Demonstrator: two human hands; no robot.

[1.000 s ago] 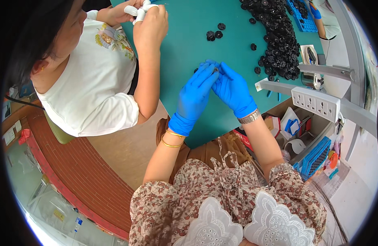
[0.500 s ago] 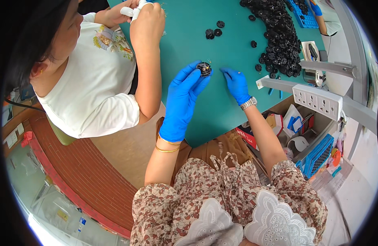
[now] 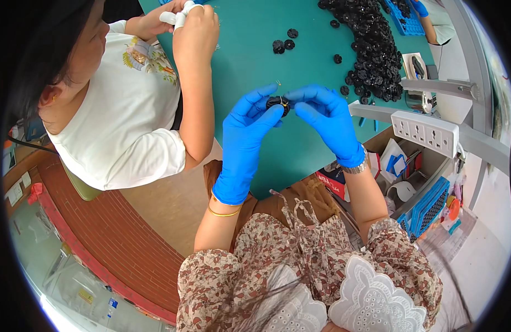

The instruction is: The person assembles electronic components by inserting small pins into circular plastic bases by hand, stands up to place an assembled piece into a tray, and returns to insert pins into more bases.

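A small round black part [image 3: 274,102] with thin yellowish wire on it is raised above the green table, pinched between the thumb and fingers of my left hand [image 3: 249,126]. A short wire end sticks up beyond it. My right hand [image 3: 330,122] is close by on the right, its fingers curved toward the part and its index fingertip at the part's right edge. Thumb and index finger look apart, and I cannot make out anything between them. Both hands wear blue gloves.
A large heap of black parts [image 3: 377,55] covers the right of the green table [image 3: 250,61]; three loose ones [image 3: 279,46] lie near the middle. A co-worker [image 3: 122,105] sits at left. A power strip [image 3: 425,134] on a metal bar is at right, above an open drawer [image 3: 416,177].
My right hand has risen from the table and moved to the black part, its fingers now curved toward it. The left hand keeps its hold, and the part has turned.
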